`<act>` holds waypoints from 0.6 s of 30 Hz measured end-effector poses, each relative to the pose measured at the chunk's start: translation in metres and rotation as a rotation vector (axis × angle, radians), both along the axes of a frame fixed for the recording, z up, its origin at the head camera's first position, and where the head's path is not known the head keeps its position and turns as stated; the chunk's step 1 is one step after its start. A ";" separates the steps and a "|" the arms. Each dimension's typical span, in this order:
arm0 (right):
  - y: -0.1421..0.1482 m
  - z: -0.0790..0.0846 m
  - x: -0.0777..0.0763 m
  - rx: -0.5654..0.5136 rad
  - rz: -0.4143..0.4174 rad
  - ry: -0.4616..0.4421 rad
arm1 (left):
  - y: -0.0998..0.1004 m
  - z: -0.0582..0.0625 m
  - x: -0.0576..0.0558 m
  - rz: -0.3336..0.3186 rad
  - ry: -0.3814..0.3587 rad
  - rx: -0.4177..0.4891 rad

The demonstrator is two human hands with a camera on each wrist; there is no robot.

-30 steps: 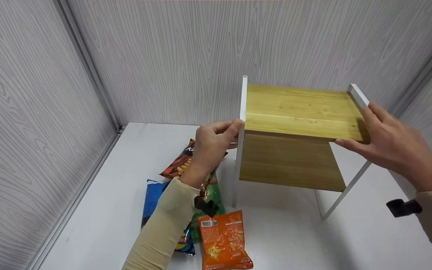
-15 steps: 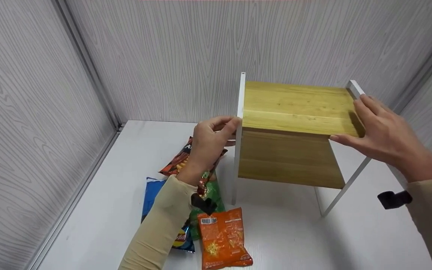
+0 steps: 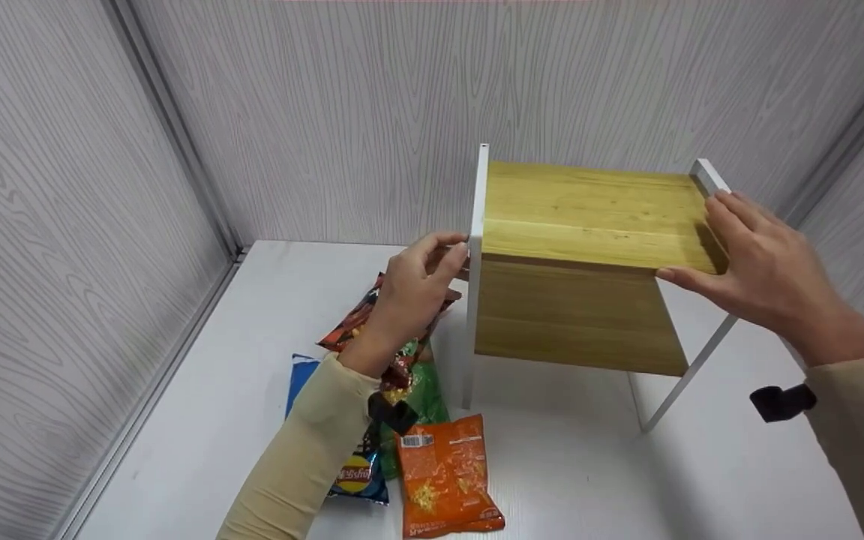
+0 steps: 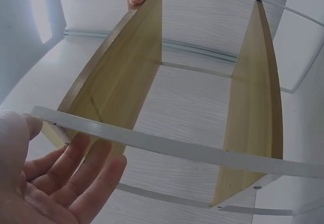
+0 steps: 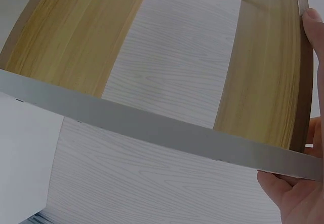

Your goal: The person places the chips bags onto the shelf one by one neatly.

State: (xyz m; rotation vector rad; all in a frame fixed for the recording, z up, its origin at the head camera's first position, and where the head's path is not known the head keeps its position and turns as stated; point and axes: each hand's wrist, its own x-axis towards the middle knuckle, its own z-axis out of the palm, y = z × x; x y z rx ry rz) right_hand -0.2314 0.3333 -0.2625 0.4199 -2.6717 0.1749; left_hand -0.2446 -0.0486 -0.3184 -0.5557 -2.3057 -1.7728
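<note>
A small two-tier rack (image 3: 589, 225) with wooden boards and a white metal frame stands on the table in the head view. My left hand (image 3: 413, 289) is beside its left upright, thumb tip at the post's outer side. In the left wrist view the fingers (image 4: 104, 176) are loosely extended by the frame bar, near the top board. My right hand (image 3: 766, 266) holds the rack's top right front corner, thumb along the board's front edge, fingers over the side rail. The right wrist view shows the thumb (image 5: 314, 29) on the board edge and fingertips below the rail.
Left of the rack lie several snack bags: an orange bag (image 3: 443, 480) in front, a green bag (image 3: 428, 390), a red-and-black bag (image 3: 357, 319) and a blue Lay's bag (image 3: 361, 480). Grey wood-grain walls (image 3: 342, 112) enclose the white table (image 3: 574, 480).
My left thumb has come away from the front of the left post, and that hand has shifted slightly left. My right hand keeps its hold; the rack sits slightly higher and further left in view.
</note>
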 end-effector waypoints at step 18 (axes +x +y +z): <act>-0.007 -0.002 0.000 -0.021 0.013 0.012 | -0.056 -0.040 0.001 0.138 -0.019 -0.253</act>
